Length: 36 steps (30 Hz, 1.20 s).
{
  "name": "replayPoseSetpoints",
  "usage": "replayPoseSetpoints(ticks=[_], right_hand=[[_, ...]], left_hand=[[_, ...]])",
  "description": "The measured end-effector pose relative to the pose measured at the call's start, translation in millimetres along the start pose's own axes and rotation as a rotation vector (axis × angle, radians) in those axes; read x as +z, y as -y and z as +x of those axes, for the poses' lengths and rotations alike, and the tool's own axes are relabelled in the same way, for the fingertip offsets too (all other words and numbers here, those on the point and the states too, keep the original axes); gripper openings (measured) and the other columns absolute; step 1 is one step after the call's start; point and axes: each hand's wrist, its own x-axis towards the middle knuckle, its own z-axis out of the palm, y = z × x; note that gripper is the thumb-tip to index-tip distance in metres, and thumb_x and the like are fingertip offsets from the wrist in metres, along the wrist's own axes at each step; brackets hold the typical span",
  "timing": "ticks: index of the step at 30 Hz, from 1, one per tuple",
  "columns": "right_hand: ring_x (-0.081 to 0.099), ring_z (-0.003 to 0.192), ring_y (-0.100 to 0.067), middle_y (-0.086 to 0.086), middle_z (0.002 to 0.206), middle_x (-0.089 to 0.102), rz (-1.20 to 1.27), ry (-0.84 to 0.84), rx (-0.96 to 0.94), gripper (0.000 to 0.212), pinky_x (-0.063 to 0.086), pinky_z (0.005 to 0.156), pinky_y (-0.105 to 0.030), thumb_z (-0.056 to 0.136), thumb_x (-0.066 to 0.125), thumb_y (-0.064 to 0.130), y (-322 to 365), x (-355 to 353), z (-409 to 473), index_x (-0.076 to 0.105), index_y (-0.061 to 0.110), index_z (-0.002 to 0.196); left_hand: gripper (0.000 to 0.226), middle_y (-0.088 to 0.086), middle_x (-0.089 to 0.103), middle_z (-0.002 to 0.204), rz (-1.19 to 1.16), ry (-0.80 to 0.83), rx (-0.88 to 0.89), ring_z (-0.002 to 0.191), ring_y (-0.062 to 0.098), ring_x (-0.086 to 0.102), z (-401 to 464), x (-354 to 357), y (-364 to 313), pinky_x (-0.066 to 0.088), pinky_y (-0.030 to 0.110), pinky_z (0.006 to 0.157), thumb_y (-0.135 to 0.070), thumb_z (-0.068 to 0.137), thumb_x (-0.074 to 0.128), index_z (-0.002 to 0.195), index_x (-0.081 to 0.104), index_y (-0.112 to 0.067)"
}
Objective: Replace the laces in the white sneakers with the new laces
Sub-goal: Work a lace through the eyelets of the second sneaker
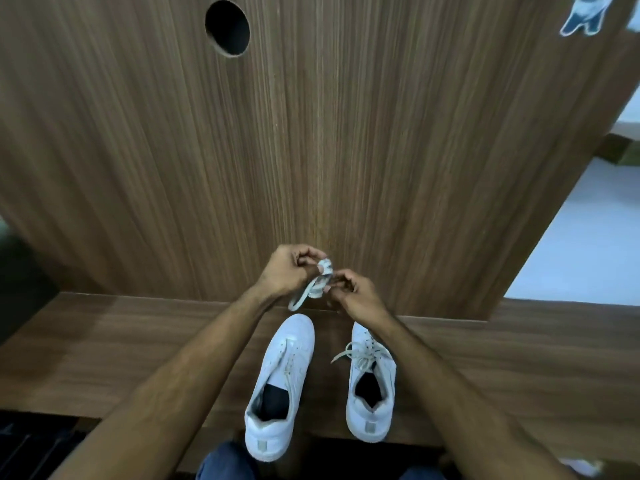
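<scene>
Both hands met just above the centre-bottom of the frame, over the 2 white sneakers. The left hand and the right hand each pinched a folded bundle of white lace between them, its looped end hanging down toward the lower left; whether this was a new lace or one just pulled out could not be told.

Below, the left sneaker stood on the wooden ledge with its eyelets looking almost bare, only a thin strand showing along the tongue. The right sneaker, just beside it, carried its old lace, tied in a loose bow.

By my judgement the work was early: 1 shoe seemed mostly unlaced, none visibly relaced, and the right shoe was untouched. Behind rose a wood-grain panel with a round hole at upper left
</scene>
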Motion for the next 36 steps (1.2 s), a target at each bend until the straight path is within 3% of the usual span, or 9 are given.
replayPoseSetpoints(ticks=[2,6,11,16,22,26,30,34,36], right_hand=[[0.058,0.063,-0.010,-0.009,0.082,0.065,-0.023,-0.012,0.049,0.013,0.048,0.060,-0.024,0.086,0.064,0.002,-11,-1,-3,0.065,0.008,0.098],[0.064,0.084,-0.020,-0.007,0.097,0.070,-0.107,-0.078,0.127,0.026,0.052,0.077,-0.040,0.083,0.066,0.012,-39,0,-13,0.059,0.025,0.104],[0.062,0.084,-0.005,0.011,0.099,0.066,-0.028,-0.013,0.058,0.038,0.046,0.071,-0.024,0.085,0.066,0.011,-40,4,-21,0.058,0.026,0.119],[0.058,0.055,-0.005,0.001,0.071,0.064,-0.033,0.103,0.022,0.017,0.045,0.054,-0.022,0.092,0.060,0.007,-32,8,-16,0.063,0.019,0.081],[0.059,0.054,-0.019,0.001,0.052,0.060,-0.173,-0.124,0.075,0.021,0.050,0.062,-0.041,0.085,0.061,0.011,-42,-12,-13,0.064,0.017,0.065],[0.066,0.083,-0.015,0.008,0.083,0.070,-0.604,-0.008,0.055,0.004,0.054,0.078,-0.037,0.083,0.061,0.028,-51,-7,-33,0.064,0.028,0.082],[0.060,0.110,-0.014,0.005,0.121,0.064,-0.580,0.170,-0.018,0.040,0.049,0.091,-0.032,0.087,0.061,0.019,-66,13,-48,0.057,0.025,0.126],[0.061,0.068,-0.004,0.011,0.077,0.068,-0.435,0.126,-0.010,0.020,0.050,0.066,-0.031,0.090,0.056,0.014,-81,37,-46,0.072,0.022,0.098],[0.059,0.063,-0.006,0.013,0.069,0.065,-0.412,0.059,0.055,0.018,0.051,0.067,-0.032,0.091,0.058,0.024,-88,41,-43,0.075,0.022,0.093]], left_hand=[[0.019,0.006,0.074,0.088,0.074,-0.001,-0.060,0.084,0.018,0.070,-2,8,19,0.056,0.037,0.086,-0.002,0.083,0.069,0.099,0.072,-0.012],[0.029,-0.005,0.074,0.097,0.319,0.052,-0.116,0.098,0.009,0.067,-13,15,38,0.052,0.028,0.091,-0.018,0.085,0.069,0.115,0.068,-0.018],[0.018,-0.009,0.072,0.080,0.348,0.152,-0.013,0.081,0.004,0.068,-21,13,27,0.055,0.028,0.083,-0.009,0.087,0.065,0.102,0.071,-0.017],[0.011,-0.001,0.069,0.070,0.138,0.157,0.011,0.062,0.014,0.064,-25,12,16,0.055,0.026,0.060,0.001,0.090,0.060,0.098,0.063,-0.006],[0.007,-0.001,0.069,0.068,0.311,0.114,-0.053,0.054,0.003,0.060,-32,3,37,0.053,0.021,0.056,-0.011,0.088,0.067,0.087,0.074,-0.012],[0.008,-0.002,0.071,0.067,0.255,0.124,-0.126,0.057,0.005,0.065,-48,13,61,0.057,0.026,0.061,-0.009,0.087,0.068,0.084,0.074,-0.012],[0.011,0.004,0.072,0.066,0.114,0.160,-0.215,0.059,0.017,0.065,-63,28,84,0.055,0.038,0.064,-0.005,0.087,0.067,0.082,0.067,-0.014],[0.012,0.000,0.072,0.065,0.095,0.105,-0.245,0.060,0.012,0.063,-75,38,102,0.052,0.037,0.066,-0.014,0.085,0.071,0.077,0.065,-0.021],[0.008,-0.005,0.072,0.071,0.148,-0.008,-0.278,0.067,0.006,0.063,-79,36,115,0.050,0.030,0.068,-0.025,0.082,0.074,0.079,0.067,-0.025]])
